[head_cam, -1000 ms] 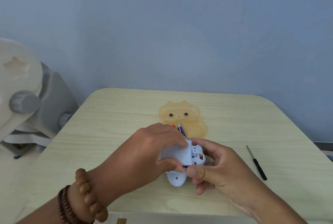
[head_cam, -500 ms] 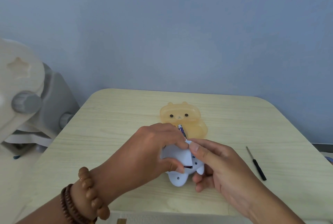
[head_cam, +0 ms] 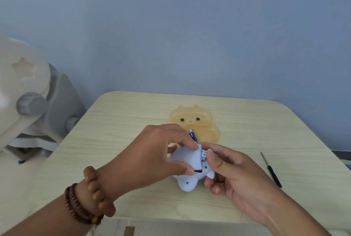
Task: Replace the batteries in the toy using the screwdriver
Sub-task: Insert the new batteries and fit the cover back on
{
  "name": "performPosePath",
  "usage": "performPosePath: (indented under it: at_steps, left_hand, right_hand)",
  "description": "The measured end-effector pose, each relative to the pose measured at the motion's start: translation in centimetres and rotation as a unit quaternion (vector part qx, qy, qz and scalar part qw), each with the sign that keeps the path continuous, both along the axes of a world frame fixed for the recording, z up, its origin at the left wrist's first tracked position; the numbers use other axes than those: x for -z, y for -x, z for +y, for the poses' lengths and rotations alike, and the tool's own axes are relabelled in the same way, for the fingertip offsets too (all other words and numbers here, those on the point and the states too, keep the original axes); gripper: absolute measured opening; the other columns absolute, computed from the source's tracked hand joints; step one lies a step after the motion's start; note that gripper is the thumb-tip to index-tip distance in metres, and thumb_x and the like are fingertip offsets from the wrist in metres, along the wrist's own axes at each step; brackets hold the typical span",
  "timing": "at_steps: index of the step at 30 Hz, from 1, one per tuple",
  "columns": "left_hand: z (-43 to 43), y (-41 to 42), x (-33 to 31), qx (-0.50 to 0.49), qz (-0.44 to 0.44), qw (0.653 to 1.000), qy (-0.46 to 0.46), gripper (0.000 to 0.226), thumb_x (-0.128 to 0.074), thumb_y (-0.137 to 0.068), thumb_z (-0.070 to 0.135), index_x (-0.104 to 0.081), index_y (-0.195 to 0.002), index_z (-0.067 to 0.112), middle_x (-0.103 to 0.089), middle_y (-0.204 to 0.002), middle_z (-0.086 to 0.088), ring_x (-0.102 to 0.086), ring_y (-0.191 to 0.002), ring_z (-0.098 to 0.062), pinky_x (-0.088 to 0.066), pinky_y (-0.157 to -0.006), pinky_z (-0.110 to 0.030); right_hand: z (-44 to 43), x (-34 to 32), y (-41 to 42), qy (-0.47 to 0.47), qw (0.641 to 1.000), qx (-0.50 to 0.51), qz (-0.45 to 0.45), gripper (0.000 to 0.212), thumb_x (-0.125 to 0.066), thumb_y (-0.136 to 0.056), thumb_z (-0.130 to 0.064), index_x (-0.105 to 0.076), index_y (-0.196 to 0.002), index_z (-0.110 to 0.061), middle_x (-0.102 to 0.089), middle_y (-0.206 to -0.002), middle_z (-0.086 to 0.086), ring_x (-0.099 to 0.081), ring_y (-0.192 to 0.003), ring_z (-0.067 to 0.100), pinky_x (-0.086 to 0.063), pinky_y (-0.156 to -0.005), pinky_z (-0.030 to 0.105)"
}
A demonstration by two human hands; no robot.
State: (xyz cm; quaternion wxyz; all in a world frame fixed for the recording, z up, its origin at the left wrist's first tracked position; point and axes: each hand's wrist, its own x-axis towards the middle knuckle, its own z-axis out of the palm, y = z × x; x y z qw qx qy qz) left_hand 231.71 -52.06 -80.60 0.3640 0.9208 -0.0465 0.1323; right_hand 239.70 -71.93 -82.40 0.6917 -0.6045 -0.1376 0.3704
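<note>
A pale blue plastic toy (head_cam: 187, 183) sits just above the table, underside up. My left hand (head_cam: 152, 152) grips a pale blue cover piece (head_cam: 187, 158) over the toy's open battery compartment, finger on its top edge and thumb at its lower edge. My right hand (head_cam: 231, 171) holds the toy from the right, thumb pressing on its upper right part. A blue battery (head_cam: 193, 135) pokes up behind my left fingers; what holds it is hidden. The black-handled screwdriver (head_cam: 271, 169) lies on the table to the right, apart from both hands.
A translucent orange bear-shaped case (head_cam: 193, 120) lies on the light wooden table (head_cam: 117, 122) behind the hands. A white and grey chair-like object (head_cam: 34, 103) stands off the table's left edge. A blue wall is behind.
My left hand has shifted the cover piece over the compartment, hiding the red spot seen a second ago. My right thumb has moved up onto the toy's top right.
</note>
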Motion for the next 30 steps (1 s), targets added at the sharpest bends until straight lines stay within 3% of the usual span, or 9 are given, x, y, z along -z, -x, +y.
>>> performPosePath:
  at_steps: [7,17,21,26,30]
  left_hand:
    - [0.2,-0.3,-0.6,0.030,0.016,0.999,-0.020,0.038,-0.091,-0.068,0.030,-0.075,-0.102,0.033,-0.068,-0.107,0.018,-0.065,-0.104,-0.004,-0.056,-0.084,-0.026]
    - [0.3,-0.7,-1.1,0.039,0.041,0.998,-0.036,0.039,-0.092,-0.067,0.028,-0.075,-0.101,0.033,-0.068,-0.105,0.016,-0.064,-0.100,-0.007,-0.054,-0.079,-0.021]
    - [0.2,-0.8,-0.9,0.045,0.038,0.996,-0.062,0.038,-0.090,-0.070,0.030,-0.075,-0.104,0.034,-0.067,-0.105,0.014,-0.065,-0.096,-0.013,-0.054,-0.078,-0.028]
    - [0.2,-0.6,-0.3,0.038,0.026,0.995,-0.086,0.039,-0.088,-0.071,0.034,-0.074,-0.108,0.035,-0.066,-0.107,0.017,-0.064,-0.097,-0.010,-0.054,-0.081,-0.032]
    - [0.2,-0.5,0.2,0.027,0.011,0.996,-0.089,0.040,-0.087,-0.071,0.038,-0.074,-0.108,0.036,-0.066,-0.109,0.019,-0.061,-0.102,-0.002,-0.051,-0.083,-0.026]
  right_hand:
    - [-0.1,0.2,-0.2,-0.008,1.000,-0.001,0.019,0.034,-0.065,-0.085,-0.026,-0.078,-0.114,-0.015,-0.068,-0.084,0.019,-0.059,-0.055,0.021,-0.046,-0.044,0.026]
    - [0.2,0.0,-0.1,0.002,1.000,0.003,0.009,0.038,-0.070,-0.077,-0.034,-0.080,-0.110,-0.017,-0.067,-0.082,0.018,-0.058,-0.054,0.021,-0.045,-0.044,0.026]
    - [0.3,0.1,-0.2,0.013,1.000,0.013,0.002,0.019,-0.066,-0.092,-0.020,-0.081,-0.104,-0.020,-0.064,-0.076,0.017,-0.057,-0.052,0.021,-0.044,-0.044,0.028]
    - [0.5,0.3,-0.1,0.014,1.000,0.021,-0.011,0.021,-0.064,-0.095,-0.017,-0.081,-0.107,-0.020,-0.066,-0.074,0.014,-0.057,-0.052,0.021,-0.044,-0.044,0.027]
    - [0.3,0.4,-0.2,0.016,0.999,0.022,-0.017,0.022,-0.062,-0.096,-0.016,-0.080,-0.108,-0.020,-0.067,-0.073,0.011,-0.056,-0.052,0.020,-0.044,-0.044,0.026]
